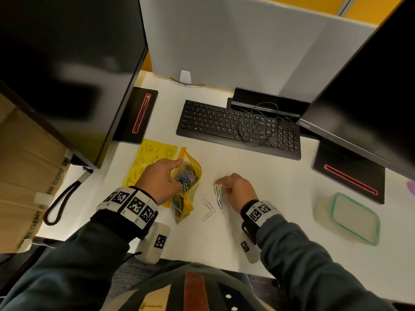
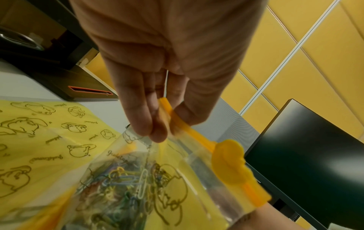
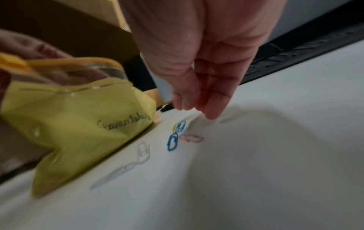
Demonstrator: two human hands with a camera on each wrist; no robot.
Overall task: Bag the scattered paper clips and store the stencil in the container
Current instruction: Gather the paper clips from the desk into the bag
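The left hand (image 2: 157, 74) pinches the limp yellow bag's (image 2: 138, 179) rim, while the right hand (image 3: 199, 87), apparently empty, hovers over thin, slippery clips (image 3: 178, 129) lying flat on the desk (image 3: 265, 163), best pinched singly.

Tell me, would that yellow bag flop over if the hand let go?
Probably. The bag is thin, creased film, held up only where the left hand pinches its rim. The clips heaped inside would likely weigh the bottom down while the top sags.

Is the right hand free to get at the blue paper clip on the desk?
Probably yes. The right hand hovers empty just beyond the blue paper clip, which lies bare on the desk; the bag sits off to one side.
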